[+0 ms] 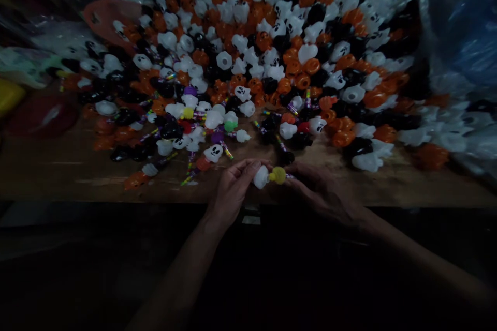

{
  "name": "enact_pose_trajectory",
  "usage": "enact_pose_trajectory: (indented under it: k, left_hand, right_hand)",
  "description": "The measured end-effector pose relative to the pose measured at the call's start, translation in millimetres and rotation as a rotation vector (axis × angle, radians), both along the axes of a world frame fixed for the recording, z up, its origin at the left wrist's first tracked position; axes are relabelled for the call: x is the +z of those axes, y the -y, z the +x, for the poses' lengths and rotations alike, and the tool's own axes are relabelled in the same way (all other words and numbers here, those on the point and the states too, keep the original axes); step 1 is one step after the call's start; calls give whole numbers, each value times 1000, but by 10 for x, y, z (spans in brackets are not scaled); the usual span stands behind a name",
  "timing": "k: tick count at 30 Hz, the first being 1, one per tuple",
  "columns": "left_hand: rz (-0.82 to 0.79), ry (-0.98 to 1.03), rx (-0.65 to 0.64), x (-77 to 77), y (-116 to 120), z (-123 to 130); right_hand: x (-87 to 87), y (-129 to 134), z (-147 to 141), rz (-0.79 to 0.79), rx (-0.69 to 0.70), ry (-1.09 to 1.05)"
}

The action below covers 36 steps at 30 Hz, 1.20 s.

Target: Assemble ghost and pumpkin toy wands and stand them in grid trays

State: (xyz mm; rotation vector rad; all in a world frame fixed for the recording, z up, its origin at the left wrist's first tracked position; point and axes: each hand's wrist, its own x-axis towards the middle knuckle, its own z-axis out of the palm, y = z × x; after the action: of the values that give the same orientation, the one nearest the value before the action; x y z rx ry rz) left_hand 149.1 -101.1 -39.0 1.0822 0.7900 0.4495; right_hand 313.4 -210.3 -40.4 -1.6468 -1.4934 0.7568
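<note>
The likeliest trouble here, as I judge it, is a poor line-up: if you tilt the white piece [261, 178] against the yellow piece [277, 175], the narrow neck between them could catch the rim or go in crooked, and pressing harder might make your fingertips slip on the smooth plastic. A slip would matter because you work right by the front edge of the wooden table [419, 189], so a dropped piece could fall into the dark below your fingers. The dimness could also hide a half-seated joint from you. Your left hand [233, 186] has its thumb and fingers pinched on the white piece, which sticks out just to the right of those fingertips. Your right hand [322, 189] appears closed around the patterned tube [289, 176], whose short visible stretch lies between thumb and fingers; how firmly you grip it, I cannot tell. The yellow piece sits between your two sets of fingertips, just left of the right ones, its neck pointing at the white piece and touching or nearly touching it. Beyond your left fingers lies a ghost-faced topper [213, 153], and past both hands rises the heap of toppers [252, 57].
</note>
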Motion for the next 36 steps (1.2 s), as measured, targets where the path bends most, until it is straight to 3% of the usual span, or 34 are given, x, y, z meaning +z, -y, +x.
enact_pose_trajectory:
  k: [7, 14, 19, 28, 36]
  left_hand:
    - [-119, 55, -33, 78, 33, 4]
    - [-120, 83, -3, 66, -45, -88]
    - [-196, 154, -50, 59, -15, -96]
    - [-158, 157, -36, 27, -12, -90]
    - [-22, 89, -51, 43, 43, -69]
  right_hand:
    - [-49, -24, -74, 91, -125, 118]
    - [23, 34, -39, 34, -118, 167]
    - [27, 54, -85, 146, -119, 146]
    - [92, 40, -117, 148, 12, 73]
    - [61, 37, -131, 178, -79, 88]
